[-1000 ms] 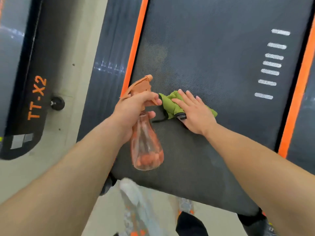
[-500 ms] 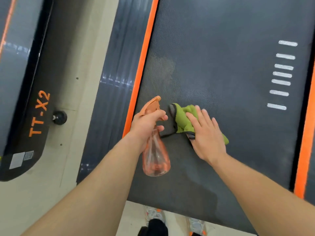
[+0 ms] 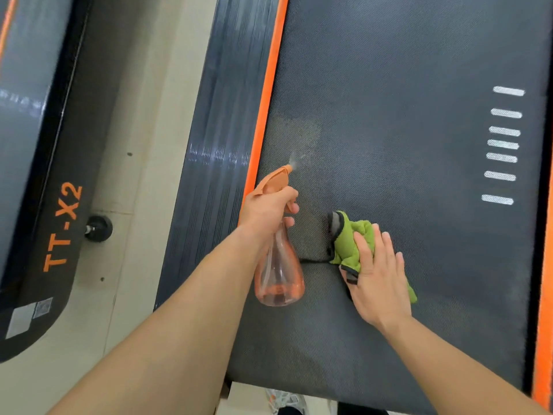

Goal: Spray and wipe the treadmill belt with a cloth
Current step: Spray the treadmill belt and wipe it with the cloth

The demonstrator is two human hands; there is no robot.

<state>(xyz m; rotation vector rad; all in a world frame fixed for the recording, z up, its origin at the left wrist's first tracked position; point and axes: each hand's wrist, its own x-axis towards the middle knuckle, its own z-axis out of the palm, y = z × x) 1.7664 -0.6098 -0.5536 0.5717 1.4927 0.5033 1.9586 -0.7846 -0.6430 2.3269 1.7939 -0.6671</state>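
Orange-tinted and see-through, the bottle [image 3: 279, 272] hangs in the left hand [image 3: 266, 209], whose fingers curl round its neck and trigger; a faint mist leaves the nozzle [image 3: 288, 168] over the belt [image 3: 404, 85]. To its right the cloth [image 3: 351, 244], green with a grey edge, lies bunched on the belt. The right hand [image 3: 378, 280] rests on it, fingers straight and flat, pressing it down. White dashes [image 3: 502, 145] run along the belt's far side, near an orange strip [image 3: 266, 94].
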